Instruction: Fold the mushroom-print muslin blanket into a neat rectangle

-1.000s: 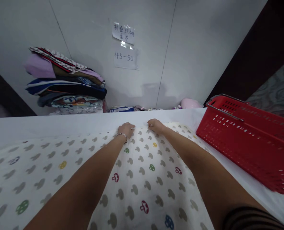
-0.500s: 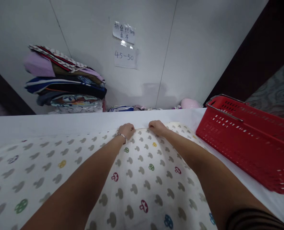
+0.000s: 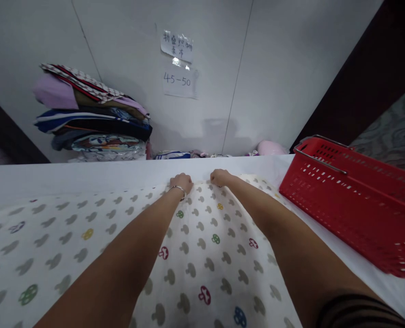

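A white cloth printed with mushrooms lies spread over a white-covered table, its far edge running just short of the table's back. My left hand, with a bracelet at the wrist, is closed on that far edge. A short stretch to the right, my right hand grips the same edge, fingers curled in. Between the two hands the edge runs fairly straight, and slack folds slope from it toward me. The fingertips of both hands are hidden.
A red plastic basket with metal handles stands on the table at the right. Behind the table at the left rises a stack of folded fabrics. A pink item shows past the back edge. Paper signs hang on the wall.
Both hands stay on the cloth's far edge. My left hand has turned slightly and edged right; my right hand has shifted a little left. The cloth has barely moved.
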{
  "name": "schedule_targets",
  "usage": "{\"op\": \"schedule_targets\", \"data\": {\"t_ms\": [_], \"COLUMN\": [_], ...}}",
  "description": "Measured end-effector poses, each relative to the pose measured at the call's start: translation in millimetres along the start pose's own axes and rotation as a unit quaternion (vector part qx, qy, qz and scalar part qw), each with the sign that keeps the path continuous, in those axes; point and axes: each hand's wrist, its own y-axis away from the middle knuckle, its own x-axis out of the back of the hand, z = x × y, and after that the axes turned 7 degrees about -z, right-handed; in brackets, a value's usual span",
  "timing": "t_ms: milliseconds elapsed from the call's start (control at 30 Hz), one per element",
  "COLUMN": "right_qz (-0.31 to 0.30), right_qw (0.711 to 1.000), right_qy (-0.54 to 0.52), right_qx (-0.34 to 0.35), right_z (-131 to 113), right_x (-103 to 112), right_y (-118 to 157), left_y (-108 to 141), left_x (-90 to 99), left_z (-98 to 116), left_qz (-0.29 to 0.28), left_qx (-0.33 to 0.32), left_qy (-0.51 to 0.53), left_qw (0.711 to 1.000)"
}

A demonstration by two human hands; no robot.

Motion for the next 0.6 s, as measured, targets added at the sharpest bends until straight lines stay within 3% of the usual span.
{"op": "schedule_targets", "data": {"t_ms": [600], "right_qz": [-0.010], "right_qw": [0.999], "right_qy": [-0.044], "right_qx": [0.007], "right_z": [9.7], "right_x": [7.0], "right_y": [-4.5], "left_y": [0.9], "left_x": [5.0], "left_z": [4.0], "left_qz": [0.037], "left_qx": [-0.019], "left_qy": [-0.015], "left_qw": [0.999]}}
